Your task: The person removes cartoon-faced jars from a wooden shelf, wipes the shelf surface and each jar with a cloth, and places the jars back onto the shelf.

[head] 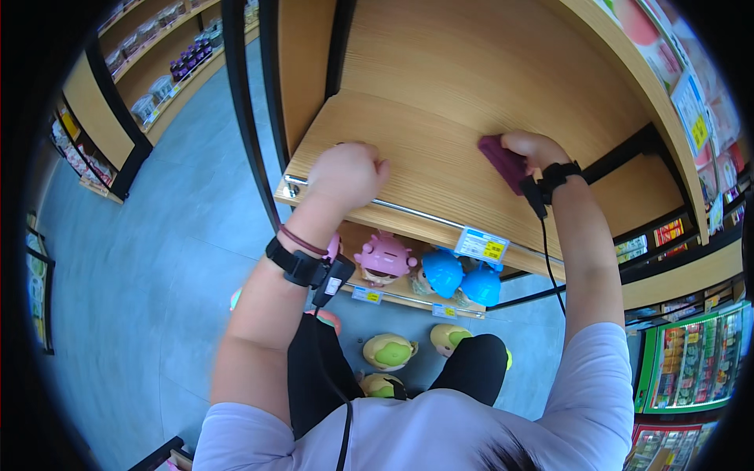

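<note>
My right hand presses a folded maroon cloth against the bare wooden shelf board, toward its right side. The fingertips are partly hidden behind the cloth and wrist. My left hand is curled like a fist over the left front part of the same board. A tiny dark bit shows at its far edge, too small to name. Along the board's front edge runs a metal strip with a price tag. Both wrists wear black straps with cabled devices.
On the lower shelf sit a pink character figure and blue-topped ones. Several yellow-green figures stand on the grey floor around my legs. A black metal post rises at left. Packaged goods hang over the right.
</note>
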{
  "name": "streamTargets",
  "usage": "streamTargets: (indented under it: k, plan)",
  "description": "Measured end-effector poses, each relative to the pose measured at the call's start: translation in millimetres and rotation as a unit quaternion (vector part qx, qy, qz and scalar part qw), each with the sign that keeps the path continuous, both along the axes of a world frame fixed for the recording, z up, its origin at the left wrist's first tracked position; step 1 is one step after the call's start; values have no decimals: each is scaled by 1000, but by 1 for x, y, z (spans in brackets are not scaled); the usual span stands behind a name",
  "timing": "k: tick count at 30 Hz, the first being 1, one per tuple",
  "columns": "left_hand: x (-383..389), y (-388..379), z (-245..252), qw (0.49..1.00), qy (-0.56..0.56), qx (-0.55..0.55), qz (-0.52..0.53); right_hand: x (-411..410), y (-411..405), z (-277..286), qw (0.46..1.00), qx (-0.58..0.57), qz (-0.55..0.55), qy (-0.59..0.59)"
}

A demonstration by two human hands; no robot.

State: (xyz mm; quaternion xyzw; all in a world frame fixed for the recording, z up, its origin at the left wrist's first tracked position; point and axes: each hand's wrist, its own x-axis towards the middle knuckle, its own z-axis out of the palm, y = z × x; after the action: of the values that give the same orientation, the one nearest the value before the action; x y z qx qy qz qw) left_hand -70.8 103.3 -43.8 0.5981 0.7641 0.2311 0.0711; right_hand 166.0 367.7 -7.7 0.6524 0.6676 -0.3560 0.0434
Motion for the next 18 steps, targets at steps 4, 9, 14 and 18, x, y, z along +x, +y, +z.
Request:
streamTargets:
  k: [4, 9, 14, 18]
  plan:
    - [0, 2, -4, 999, 5, 28, -16, -100, -60, 13, 995, -14, 90, 34]
    - [-3, -3, -4, 999, -16, 34, -19, -175, -100, 24, 977, 29, 187, -95]
    - [-5, -3, -9, 999, -23, 44, -4, -247, -106, 1, 948, 71, 298, -84]
    - [-6, 2, -8, 997, -29, 75, -17, -283, -81, -22, 918, 81, 388, -2]
